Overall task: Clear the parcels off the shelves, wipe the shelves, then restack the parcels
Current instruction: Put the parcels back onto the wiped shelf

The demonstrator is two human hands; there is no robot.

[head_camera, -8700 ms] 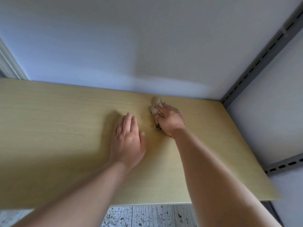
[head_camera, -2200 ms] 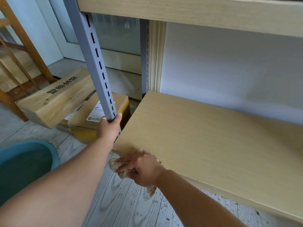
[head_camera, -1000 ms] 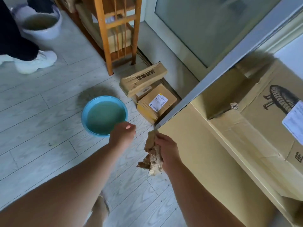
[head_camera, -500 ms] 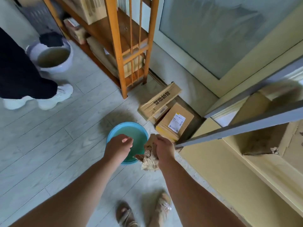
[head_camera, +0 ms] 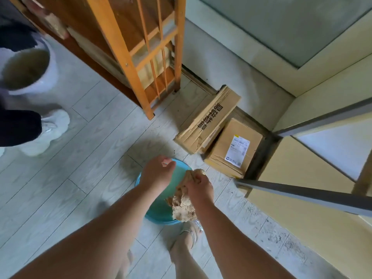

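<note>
You stand on pale grey plank flooring (head_camera: 60, 188). Beyond it an orange wooden rack (head_camera: 141, 57) rises; right of the rack, a frosted glass door (head_camera: 281, 23).

You're gripping a rough, frayed tan cloth (head_camera: 184, 206) over a smooth blue plastic basin (head_camera: 159, 215); creased matt cardboard parcels (head_camera: 209, 119) are lying on wood-grain flooring (head_camera: 70, 178).

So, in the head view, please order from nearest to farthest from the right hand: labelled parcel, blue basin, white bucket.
From the right hand, which holds the rag:
1. Blue basin, directly beneath.
2. Labelled parcel, floor, front right.
3. White bucket, far left.
</note>
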